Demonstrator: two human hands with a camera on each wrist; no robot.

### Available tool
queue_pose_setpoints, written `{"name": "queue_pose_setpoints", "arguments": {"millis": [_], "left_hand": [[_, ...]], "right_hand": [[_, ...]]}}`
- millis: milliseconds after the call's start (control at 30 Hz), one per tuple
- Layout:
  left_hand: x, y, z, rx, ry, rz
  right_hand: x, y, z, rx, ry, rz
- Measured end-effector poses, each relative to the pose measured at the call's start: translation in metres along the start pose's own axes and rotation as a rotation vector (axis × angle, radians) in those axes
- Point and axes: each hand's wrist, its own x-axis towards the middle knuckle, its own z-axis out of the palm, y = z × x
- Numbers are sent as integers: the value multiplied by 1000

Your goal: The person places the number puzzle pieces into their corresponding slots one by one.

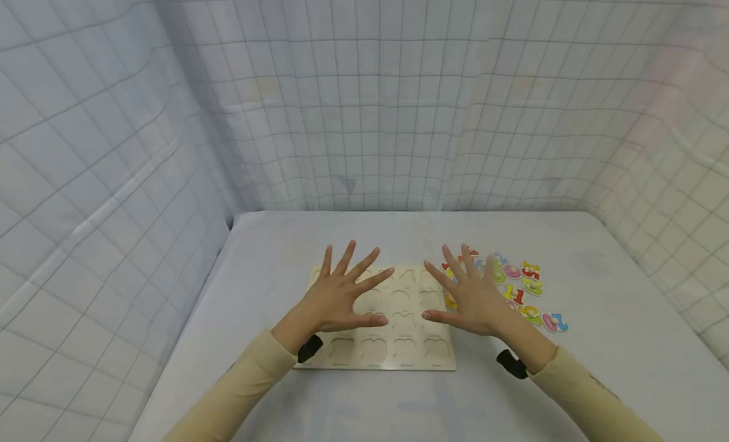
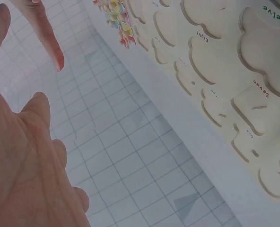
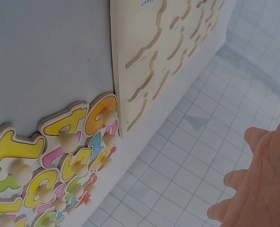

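Note:
Over a pale wooden number puzzle board (image 1: 389,350), my left hand (image 1: 336,299) is held with its fingers spread, covering part of the board's left side. My right hand (image 1: 475,303) is likewise spread, beside the board's right edge and overlapping some loose number pieces (image 1: 514,295). Neither hand holds anything. Number-shaped recesses with printed words fill the board, among them "Seven" and "Twelve" in the left wrist view. Colourful pieces with round wooden knobs, such as a yellow and green one (image 3: 17,150), lie close to the board's edge in the right wrist view.
The board and pieces lie on a white-covered table (image 1: 267,239). White grid-patterned cloth (image 1: 364,125) hangs behind the table and along both sides. A dark band (image 1: 310,349) is on the left wrist, and another dark band (image 1: 511,364) is on the right.

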Motion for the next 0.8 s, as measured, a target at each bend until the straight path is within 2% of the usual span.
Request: {"name": "queue_pose_setpoints", "arguments": {"millis": [300,433,533,633,733,800], "left_hand": [[0,-2,4,-7,11,-14],[-8,-5,9,-61,36,-49],[-25,-10,16,-148,52,-116],[-50,-18,26,-237,53,-211],[-76,-26,35,-292,32,-306],[-91,-30,40,-324,6,-366]], "right_hand": [[0,3,1,-33,-1,3],[-3,6,3,-21,0,4],[-5,12,7,16,-2,15],[-8,22,10,73,5,32],[-10,39,11,160,3,94],[-11,54,10,226,-10,183]]}}
